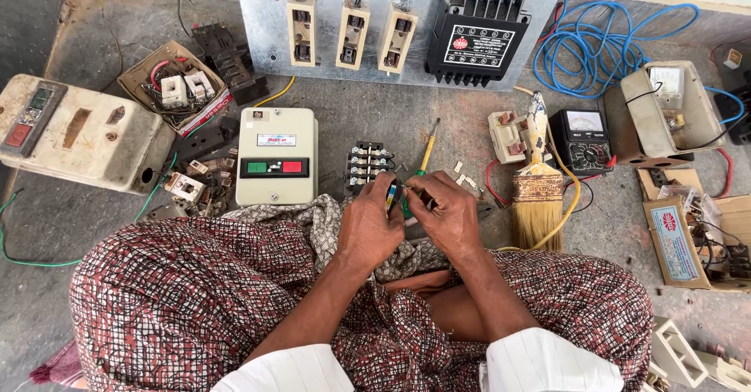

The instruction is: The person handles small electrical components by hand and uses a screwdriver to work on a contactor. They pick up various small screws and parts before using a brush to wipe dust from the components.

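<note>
My left hand (369, 224) and my right hand (446, 216) meet above my lap, fingertips pinching a small part (393, 194) with a yellow and blue bit between them. Which hand bears it I cannot tell exactly; both touch it. A green-handled tool (407, 203) pokes out between the hands. Just beyond them on the floor sit a black terminal block (365, 165) with metal screws and a yellow-handled screwdriver (427, 151). My patterned cloth-covered knees fill the lower view.
A cream starter box (276, 156) with green and red buttons stands left of the hands. A paint brush (537, 181), black meter (584, 140), blue wire coil (594, 48), metal panel (407, 24) with fuse holders, old switch box (78, 134) and cardboard boxes of parts (688, 235) surround me.
</note>
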